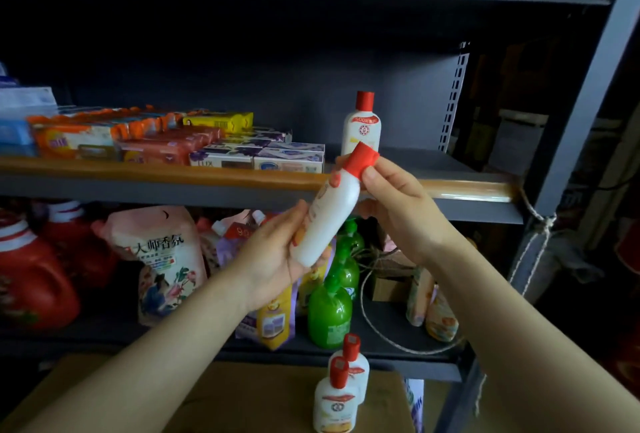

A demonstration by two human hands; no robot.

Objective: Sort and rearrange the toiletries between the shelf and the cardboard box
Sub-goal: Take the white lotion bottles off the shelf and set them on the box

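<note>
The shelf point(242, 178), a dark grey metal rack with a wood-coloured front lip, fills the whole view, and in front of it lies the flat brown top of the cardboard box point(242, 394) at the bottom. On the lower level sit big red detergent jugs point(31, 280), a pink refill pouch point(162, 259) printed with flowers, and green pump bottles point(329, 314). On the middle level, soap boxes point(256, 155) are packed in rows, orange, yellow and purple-white. To their right one white lotion bottle with a red cap stands upright on the shelf board point(362, 124). Two more of the same kind stand upright on the box top point(341, 387), one just in front of the other, orange labels facing out.

Now the one in play: a held bottle point(329, 221), white, slim, plain side toward us, tilted with its red cap point(360, 162) up and to the right, in the air just before the middle shelf's edge. The left hand point(273, 259) wraps its fingers round the lower body, thumb on the front. The right hand point(398, 210) pinches the cap between thumb and fingertips. A length of twine point(381, 325) loops on the lower shelf to the right.
</note>
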